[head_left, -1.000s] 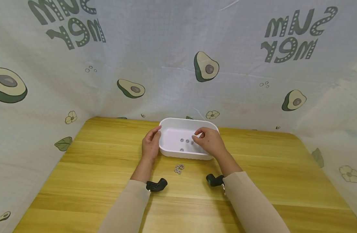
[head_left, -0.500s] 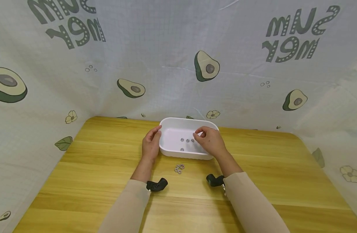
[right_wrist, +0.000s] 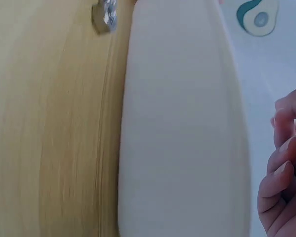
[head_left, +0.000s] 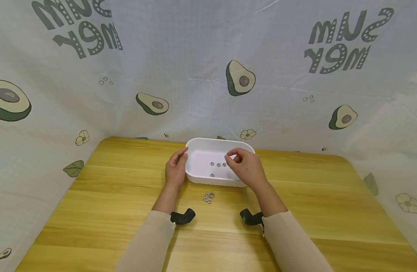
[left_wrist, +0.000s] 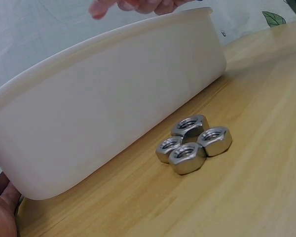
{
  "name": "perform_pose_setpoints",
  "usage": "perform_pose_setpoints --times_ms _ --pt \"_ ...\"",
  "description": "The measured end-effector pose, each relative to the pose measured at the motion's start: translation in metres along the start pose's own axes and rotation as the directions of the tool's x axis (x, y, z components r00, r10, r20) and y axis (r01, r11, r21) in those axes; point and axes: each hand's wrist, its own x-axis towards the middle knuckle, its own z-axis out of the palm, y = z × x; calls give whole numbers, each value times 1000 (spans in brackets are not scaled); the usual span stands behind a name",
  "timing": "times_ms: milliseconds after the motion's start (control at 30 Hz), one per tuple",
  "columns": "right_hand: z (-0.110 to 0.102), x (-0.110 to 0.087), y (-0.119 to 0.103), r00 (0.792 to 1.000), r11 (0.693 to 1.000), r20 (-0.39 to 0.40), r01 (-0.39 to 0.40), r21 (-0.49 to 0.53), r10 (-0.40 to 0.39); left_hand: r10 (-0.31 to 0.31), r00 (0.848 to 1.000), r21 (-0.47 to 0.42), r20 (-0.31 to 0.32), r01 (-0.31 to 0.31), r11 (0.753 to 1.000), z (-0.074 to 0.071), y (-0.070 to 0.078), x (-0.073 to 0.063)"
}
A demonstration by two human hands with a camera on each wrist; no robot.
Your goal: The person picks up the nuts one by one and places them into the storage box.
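Note:
A white oblong tray (head_left: 215, 181) stands on the wooden table. Against its left end rests my left hand (head_left: 175, 170), fingers and thumb touching the outer wall without wrapping round it. My right hand (head_left: 249, 168) is raised over the tray's right half. Its thumb and forefinger tips meet and the other fingers curl inward (right_wrist: 281, 180); nothing shows between them. Several metal hex nuts lie inside, three in a row (head_left: 218, 164) and one nearer the front wall (head_left: 212, 175). Parts of the tray floor are hidden by the right hand. In front sits a cluster of hex nuts (left_wrist: 186, 153), touching one another.
The yellow wood table (head_left: 110, 211) ends at a white cloth backdrop (head_left: 181, 56) printed with avocados, close behind the tray. Black wrist mounts (head_left: 183, 217) stick out inward from both sleeves.
My right hand has lifted slightly away from the rightmost nut in the row, which now lies level with its neighbours. The left hand and the tray have stayed put.

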Motion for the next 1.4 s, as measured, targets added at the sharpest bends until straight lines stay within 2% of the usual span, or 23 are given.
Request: perform_pose_setpoints --times_ms 367,500,633,800,1033,1200,1400 --pt "7 -36 -15 995 993 57 82 81 -87 3 1000 10 -10 -3 1000 0 0 0" --pt "13 -46 -16 989 993 118 76 92 -86 6 1000 8 -6 -6 1000 0 0 0" --pt "18 -53 -15 975 993 199 82 87 -98 6 1000 1 2 -6 1000 0 -1 0" --pt "23 -55 -11 950 992 287 111 51 -121 0 1000 -2 4 0 1000 0 0 0" --pt "34 -54 1 906 991 409 127 -31 -104 -4 1000 0 10 4 1000 0 2 0" --pt "40 -53 6 900 986 421 154 -56 -117 -14 1000 -7 14 14 1000 0 2 0" --pt "42 -53 9 902 990 421 127 -53 -93 -21 1000 -2 18 21 1000 -1 2 0"
